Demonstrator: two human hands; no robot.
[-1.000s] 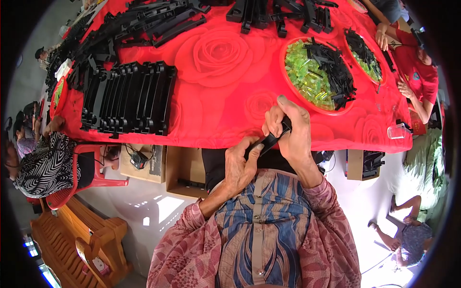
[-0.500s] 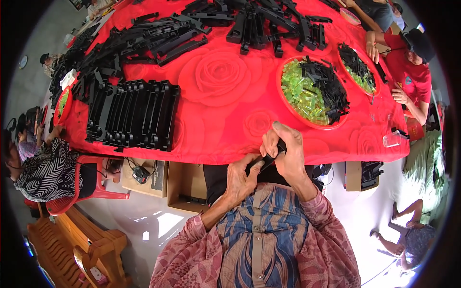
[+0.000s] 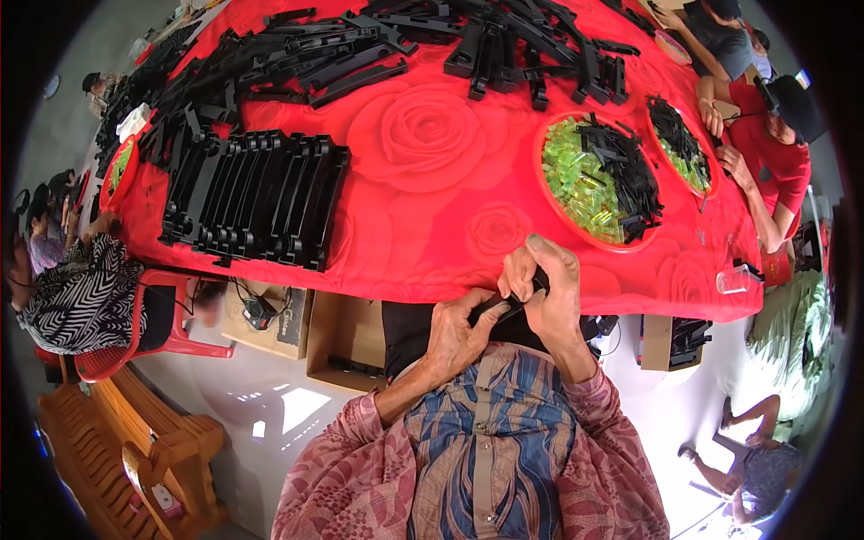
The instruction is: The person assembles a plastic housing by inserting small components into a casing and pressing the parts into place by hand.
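Just off the table's near edge, a long black plastic part is held between my two hands. My left hand wraps round its left end, thumb on top. My right hand grips the other end with bent fingers, thumb raised; whether a small piece sits in those fingertips is hidden. On the table to the left lies a row of similar black parts, side by side. Ahead to the right stands a red round tray with yellow-green clear pieces and thin black strips.
A heap of black parts spreads over the far side of the red-covered table. A second tray stands near a person in red. A clear container is at the right edge. Cardboard boxes stand below the table.
The view has shifted slightly, so the table and trays sit a little differently. Both hands keep hold of the black part, with the right fingers slightly moved along it.
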